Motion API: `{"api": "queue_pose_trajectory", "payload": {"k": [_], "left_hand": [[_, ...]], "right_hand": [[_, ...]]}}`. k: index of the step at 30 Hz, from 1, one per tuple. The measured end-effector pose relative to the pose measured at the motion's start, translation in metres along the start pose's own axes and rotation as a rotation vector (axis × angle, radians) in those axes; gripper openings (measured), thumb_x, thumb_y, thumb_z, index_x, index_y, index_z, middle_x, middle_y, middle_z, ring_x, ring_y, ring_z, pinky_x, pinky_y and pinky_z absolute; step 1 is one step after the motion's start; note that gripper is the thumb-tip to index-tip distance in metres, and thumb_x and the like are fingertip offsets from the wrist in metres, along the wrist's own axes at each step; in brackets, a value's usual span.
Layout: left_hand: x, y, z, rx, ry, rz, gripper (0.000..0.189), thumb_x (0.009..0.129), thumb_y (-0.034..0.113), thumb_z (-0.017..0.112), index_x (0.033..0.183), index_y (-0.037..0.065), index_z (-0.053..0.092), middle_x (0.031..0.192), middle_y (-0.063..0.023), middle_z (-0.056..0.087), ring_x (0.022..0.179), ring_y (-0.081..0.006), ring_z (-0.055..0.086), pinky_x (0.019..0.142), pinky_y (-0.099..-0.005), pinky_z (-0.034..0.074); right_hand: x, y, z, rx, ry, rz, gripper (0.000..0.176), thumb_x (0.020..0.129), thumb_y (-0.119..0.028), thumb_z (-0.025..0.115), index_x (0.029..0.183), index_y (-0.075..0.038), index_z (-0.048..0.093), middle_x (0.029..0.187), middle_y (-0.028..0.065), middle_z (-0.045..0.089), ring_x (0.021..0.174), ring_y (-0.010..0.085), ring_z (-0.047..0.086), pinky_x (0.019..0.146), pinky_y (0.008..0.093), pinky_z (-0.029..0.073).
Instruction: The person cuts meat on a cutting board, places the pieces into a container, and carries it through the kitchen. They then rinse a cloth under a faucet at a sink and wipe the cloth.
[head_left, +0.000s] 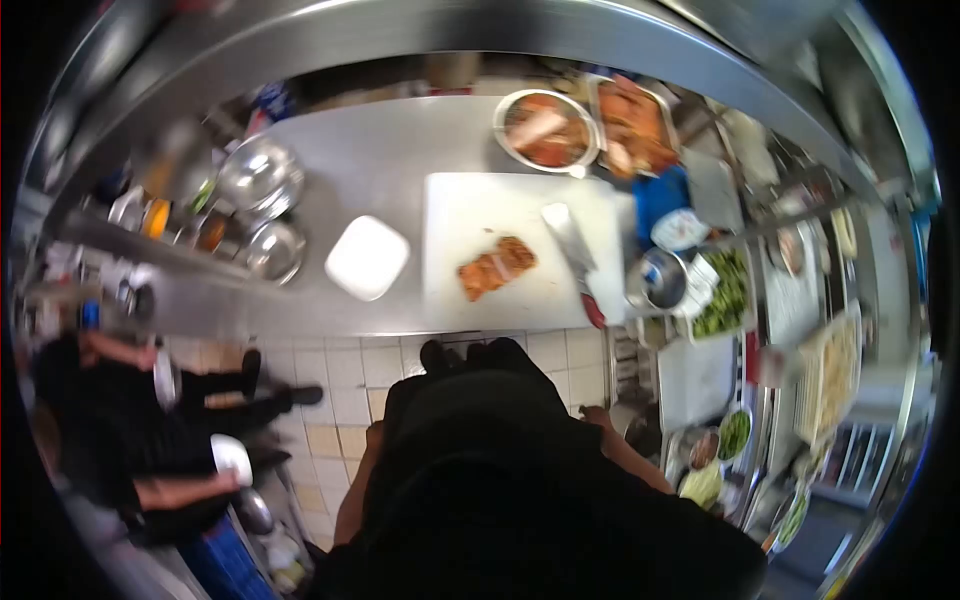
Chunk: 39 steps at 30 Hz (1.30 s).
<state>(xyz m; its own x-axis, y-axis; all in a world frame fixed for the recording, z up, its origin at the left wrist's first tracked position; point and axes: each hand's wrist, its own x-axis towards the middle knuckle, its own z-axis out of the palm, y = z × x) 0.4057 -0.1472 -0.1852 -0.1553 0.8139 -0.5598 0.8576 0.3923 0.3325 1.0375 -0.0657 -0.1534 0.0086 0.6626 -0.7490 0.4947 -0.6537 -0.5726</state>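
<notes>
My left hand [375,438] hangs low beside my dark clothing, which hides its fingers. On my other side my right hand [597,416] is also down by my body, away from the counter; its fingers are small and blurred. Neither hand touches anything on the worktop. In front of me a white cutting board [460,205] carries a browned, seasoned piece of food [495,268], maybe meat or fish, with seams across it. To its right lies a knife [570,245] with a broad blade and red handle. A white square plate [367,258] sits left of the board.
Behind the board stand a round bowl [502,146] and a tray [668,100] of reddish food. Metal bowls [262,178] are at left, a container of greens [722,300] at right. A co-worker [110,430] at lower left holds white dishes. A metal shelf [350,35] spans overhead.
</notes>
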Motion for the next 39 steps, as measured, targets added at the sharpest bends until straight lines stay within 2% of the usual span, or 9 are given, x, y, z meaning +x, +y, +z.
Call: {"api": "queue_pose_trajectory", "payload": {"k": [1,3,5,12,28,32,36,37,39], "left_hand": [[0.012,-0.012,0.008,0.021,-0.005,0.074,0.036,0.093,0.040,0.057,0.083,0.008,0.071,0.084,-0.0204,0.072,0.084,-0.0424,0.071,0.070,-0.0554,0.055],[0.024,-0.003,-0.001,0.062,-0.010,0.224,0.038,0.096,0.041,0.054,0.084,0.009,0.072,0.087,-0.0210,0.072,0.084,-0.0436,0.070,0.071,-0.0558,0.054],[0.032,-0.023,-0.015,-0.059,-0.123,0.090,0.038,0.096,0.040,0.055,0.084,0.009,0.072,0.087,-0.0205,0.072,0.083,-0.0428,0.070,0.071,-0.0553,0.054],[0.116,0.065,-0.107,-0.562,-0.293,-0.289,0.036,0.097,0.039,0.056,0.086,0.009,0.071,0.086,-0.0184,0.072,0.082,-0.0400,0.069,0.070,-0.0536,0.054],[0.239,0.272,-0.148,-0.304,-0.564,0.023,0.033,0.099,0.037,0.058,0.089,0.008,0.071,0.086,-0.0138,0.071,0.078,-0.0336,0.067,0.069,-0.0496,0.054],[0.245,0.299,-0.144,-0.247,-0.627,0.105,0.032,0.099,0.037,0.059,0.090,0.007,0.070,0.086,-0.0126,0.071,0.077,-0.0320,0.067,0.068,-0.0486,0.054],[0.258,0.318,-0.144,-0.216,-0.681,0.196,0.032,0.099,0.036,0.060,0.091,0.007,0.070,0.085,-0.0114,0.071,0.076,-0.0305,0.066,0.068,-0.0476,0.053],[0.259,0.323,-0.143,-0.212,-0.689,0.219,0.032,0.099,0.036,0.060,0.092,0.007,0.070,0.085,-0.0111,0.071,0.076,-0.0301,0.066,0.068,-0.0474,0.053],[0.261,0.331,-0.137,-0.221,-0.698,0.245,0.031,0.100,0.036,0.060,0.092,0.007,0.070,0.085,-0.0106,0.071,0.076,-0.0293,0.066,0.068,-0.0469,0.053]], "right_hand": [[0.003,0.009,0.008,-0.017,0.032,-0.042,0.023,0.098,-0.027,0.062,0.109,-0.006,0.062,0.077,0.0078,0.061,0.061,0.0217,0.062,0.052,0.0374,0.053],[-0.019,-0.046,0.017,0.510,0.171,0.439,0.022,0.097,-0.026,0.064,0.108,-0.007,0.061,0.074,0.0074,0.058,0.059,0.0209,0.061,0.052,0.0371,0.054],[-0.028,-0.064,0.017,0.577,0.152,0.483,0.023,0.096,-0.025,0.067,0.109,-0.006,0.062,0.077,0.0082,0.059,0.058,0.0199,0.059,0.053,0.0352,0.054],[-0.021,-0.053,0.039,0.513,0.252,0.389,0.023,0.094,-0.025,0.067,0.099,-0.003,0.067,0.072,0.0083,0.065,0.055,0.0193,0.064,0.049,0.0359,0.057],[-0.066,-0.027,0.093,0.888,0.502,0.542,0.023,0.091,-0.022,0.070,0.105,-0.003,0.070,0.078,0.0086,0.068,0.059,0.0182,0.066,0.050,0.0356,0.057],[-0.123,0.003,0.112,1.069,0.668,0.586,0.023,0.095,-0.023,0.067,0.111,-0.007,0.069,0.083,0.0068,0.070,0.063,0.0166,0.065,0.054,0.0355,0.056],[-0.244,0.111,0.141,0.909,1.036,0.372,0.031,0.073,0.000,0.073,0.102,-0.010,0.072,0.086,0.0039,0.071,0.066,0.0137,0.067,0.054,0.0305,0.056],[-0.275,0.177,0.160,0.831,1.110,0.315,0.020,0.081,-0.004,0.069,0.100,-0.010,0.070,0.083,0.0021,0.068,0.061,0.0140,0.064,0.052,0.0303,0.054],[-0.374,0.125,0.116,1.401,1.420,0.607,0.010,0.091,-0.013,0.064,0.100,-0.013,0.062,0.076,0.0021,0.059,0.053,0.0109,0.049,0.044,0.0274,0.043]]}}
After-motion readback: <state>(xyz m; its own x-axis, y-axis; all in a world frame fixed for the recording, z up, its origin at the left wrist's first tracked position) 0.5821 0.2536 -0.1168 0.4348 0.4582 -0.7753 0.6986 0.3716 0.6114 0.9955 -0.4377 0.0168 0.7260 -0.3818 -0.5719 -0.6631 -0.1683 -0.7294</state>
